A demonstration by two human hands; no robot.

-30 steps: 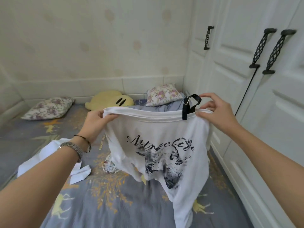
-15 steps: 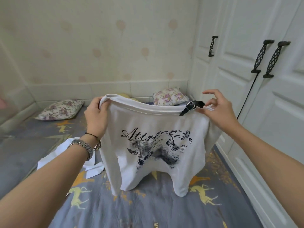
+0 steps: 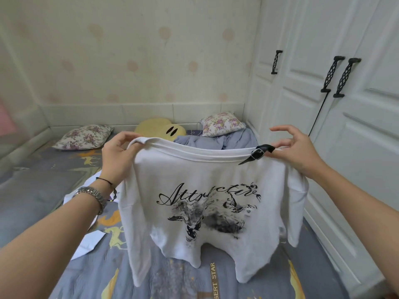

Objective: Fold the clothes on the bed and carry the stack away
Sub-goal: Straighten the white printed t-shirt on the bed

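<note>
I hold a white T-shirt (image 3: pixel 200 175) with a black script print and animal drawing spread out in the air above the bed (image 3: pixel 38 197). My left hand (image 3: pixel 117 154) grips its left shoulder at the neckline. My right hand (image 3: pixel 295 147) pinches the right shoulder beside a black buckle strap (image 3: pixel 260 152), with its other fingers spread. The hem hangs down near the grey bedsheet. Another white garment (image 3: pixel 90 240) lies crumpled on the bed below my left forearm, partly hidden by it.
White wardrobe doors (image 3: pixel 354 130) with black handles stand close along the right. Two floral pillows (image 3: pixel 84 135), a yellow smiley cushion (image 3: pixel 162 128) and a bunched grey blanket (image 3: pixel 218 140) lie at the far end by the wall.
I have lifted the T-shirt higher and stretched it wider, so the print now reads flat. The strap has swung from hanging down to lying along the neckline by my right hand.
</note>
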